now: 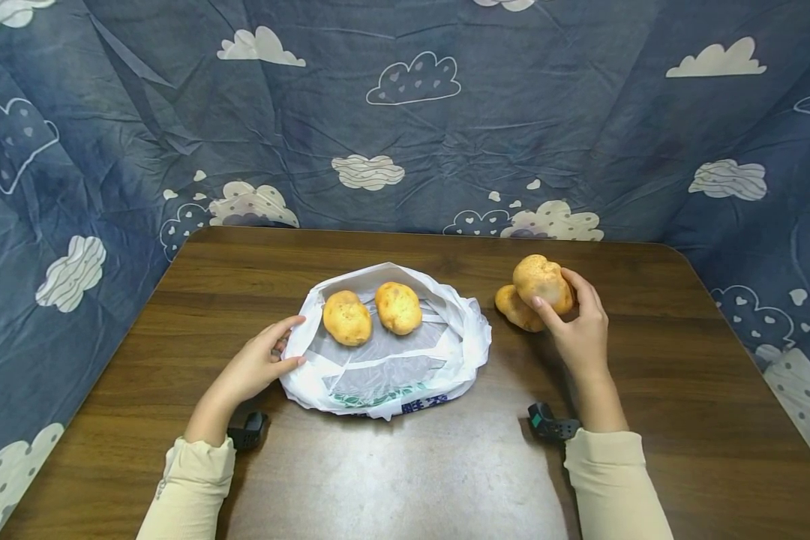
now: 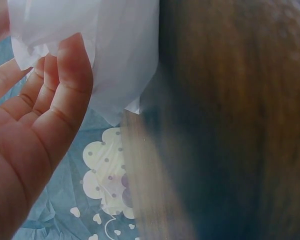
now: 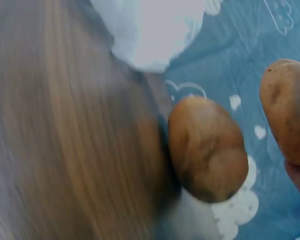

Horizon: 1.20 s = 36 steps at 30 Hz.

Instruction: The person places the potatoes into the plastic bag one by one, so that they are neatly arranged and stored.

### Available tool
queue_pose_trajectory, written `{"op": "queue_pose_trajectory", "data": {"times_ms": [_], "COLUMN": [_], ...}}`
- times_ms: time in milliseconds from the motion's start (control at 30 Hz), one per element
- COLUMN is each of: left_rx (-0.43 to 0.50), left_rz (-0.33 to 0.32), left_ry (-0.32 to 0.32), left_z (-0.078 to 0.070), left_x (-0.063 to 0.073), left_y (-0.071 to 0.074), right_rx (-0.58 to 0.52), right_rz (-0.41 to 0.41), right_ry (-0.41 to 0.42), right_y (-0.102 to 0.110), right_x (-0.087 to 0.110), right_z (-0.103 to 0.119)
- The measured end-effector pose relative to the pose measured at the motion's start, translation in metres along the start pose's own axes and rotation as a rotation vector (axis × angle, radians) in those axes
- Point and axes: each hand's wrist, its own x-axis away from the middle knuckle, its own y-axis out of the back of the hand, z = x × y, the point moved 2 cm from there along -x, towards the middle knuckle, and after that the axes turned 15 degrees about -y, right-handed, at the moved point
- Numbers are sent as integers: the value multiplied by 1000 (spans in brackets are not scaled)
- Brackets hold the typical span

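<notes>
A white plastic bag (image 1: 472, 330) lies on the table with its mouth spread wide. Inside it are two potatoes, one on the left (image 1: 347, 318) and one on the right (image 1: 398, 308). My left hand (image 1: 259, 352) holds the bag's left rim, its thumb and fingers at the edge; in the left wrist view the bag partly covers the fingertips. My right hand (image 1: 580, 326) grips another potato (image 1: 540, 281) between thumb and fingers. In the right wrist view this potato (image 3: 287, 112) is apart from one resting on the table (image 3: 207, 150), which it partly hides in the head view.
The brown wooden table (image 1: 405, 480) ends at a back edge against a blue cloth (image 1: 412, 135) printed with clouds. A black wrist camera sits on each wrist, left (image 1: 248, 431) and right (image 1: 552, 424), low over the table.
</notes>
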Motion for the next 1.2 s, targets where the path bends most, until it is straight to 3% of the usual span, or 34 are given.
{"op": "queue_pose_trajectory", "data": {"times_ms": [667, 1200], "left_rx": [-2, -4], "left_rz": [-2, -6], "left_ry": [-5, -12], "left_z": [1, 0], "left_x": [0, -1], "left_y": [0, 0], "right_rx": [-75, -70], "right_rz": [199, 419], "right_ry": [261, 356], "right_y": [-46, -81], "right_x": [30, 62], "right_z": [44, 58]}}
